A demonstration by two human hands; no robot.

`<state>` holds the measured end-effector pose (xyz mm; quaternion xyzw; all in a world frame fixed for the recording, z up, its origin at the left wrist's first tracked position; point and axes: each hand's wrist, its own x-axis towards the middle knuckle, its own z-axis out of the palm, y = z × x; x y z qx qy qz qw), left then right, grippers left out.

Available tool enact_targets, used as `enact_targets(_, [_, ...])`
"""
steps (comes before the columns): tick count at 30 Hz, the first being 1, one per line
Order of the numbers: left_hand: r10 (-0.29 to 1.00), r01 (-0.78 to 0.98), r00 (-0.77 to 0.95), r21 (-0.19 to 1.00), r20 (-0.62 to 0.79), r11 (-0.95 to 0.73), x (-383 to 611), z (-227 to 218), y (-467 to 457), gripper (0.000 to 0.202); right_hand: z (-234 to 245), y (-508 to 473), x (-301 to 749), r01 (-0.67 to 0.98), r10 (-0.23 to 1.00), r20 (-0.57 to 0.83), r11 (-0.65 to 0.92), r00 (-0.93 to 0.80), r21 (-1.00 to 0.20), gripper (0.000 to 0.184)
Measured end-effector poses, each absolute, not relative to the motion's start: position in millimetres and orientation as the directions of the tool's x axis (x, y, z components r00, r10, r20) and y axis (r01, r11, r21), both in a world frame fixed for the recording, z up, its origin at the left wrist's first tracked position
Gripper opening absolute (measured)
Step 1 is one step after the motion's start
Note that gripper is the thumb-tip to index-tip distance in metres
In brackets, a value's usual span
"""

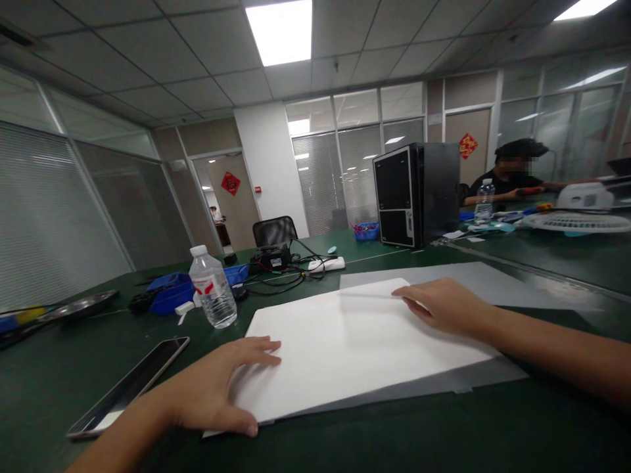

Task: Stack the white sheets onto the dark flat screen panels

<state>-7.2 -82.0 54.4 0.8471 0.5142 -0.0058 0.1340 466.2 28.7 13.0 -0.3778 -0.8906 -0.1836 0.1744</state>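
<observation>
A large white sheet of paper (315, 358) lies in front of me on the green table. A thin grey sheet (394, 392) shows from beneath its near edge, and more grey sheet (473, 282) spreads out behind it on the right. My left hand (217, 384) rests at the paper's left edge, fingers and thumb spread apart. At the far right edge, the fingertips of my right hand (444, 305) are pinched together on the paper. A faint crease or edge runs leftward from them; whether several sheets are stacked cannot be made out.
Left of the paper stand a water bottle (213, 289) and a tablet-like device (133, 384) lying flat. Blue trays (172, 293), cables and a power strip (326, 264) sit farther back. A black computer tower (417, 194) rises behind. Another person (507, 174) sits at right, near a white fan (582, 220).
</observation>
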Motion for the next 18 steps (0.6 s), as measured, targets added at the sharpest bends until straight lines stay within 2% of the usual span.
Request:
enact_targets(4, [0.876, 0.876, 0.466, 0.204, -0.125, -0.437, -11, 50, -80, 0.096, 17, 9, 450, 0.543, 0.493, 0.343, 0.837, -0.8, 0.064, 0.039])
enact_targets(7, [0.881, 0.884, 0.457, 0.179, -0.125, -0.433, -14, 49, -77, 0.103, 18, 16, 455, 0.561, 0.516, 0.343, 0.827, -0.785, 0.042, 0.043])
enact_targets(10, [0.882, 0.888, 0.452, 0.159, -0.135, -0.431, -16, 49, -76, 0.109, 13, 43, 478, 0.736, 0.666, 0.372, 0.673, -0.647, 0.075, 0.05])
enact_targets(13, [0.891, 0.894, 0.437, 0.162, -0.121, -0.417, -17, 48, -76, 0.107, 6, 73, 511, 0.923, 0.866, 0.32, 0.37, -0.383, 0.106, 0.053])
enact_targets(16, [0.935, 0.932, 0.344, 0.158, -0.091, -0.327, -15, 44, -73, 0.088, 0, 92, 540, 0.979, 0.936, 0.291, 0.176, -0.199, 0.105, 0.053])
enact_targets(18, [0.972, 0.964, 0.234, 0.138, -0.03, -0.227, -14, 40, -69, 0.078, -3, 97, 551, 0.989, 0.951, 0.277, 0.113, -0.137, 0.099, 0.05])
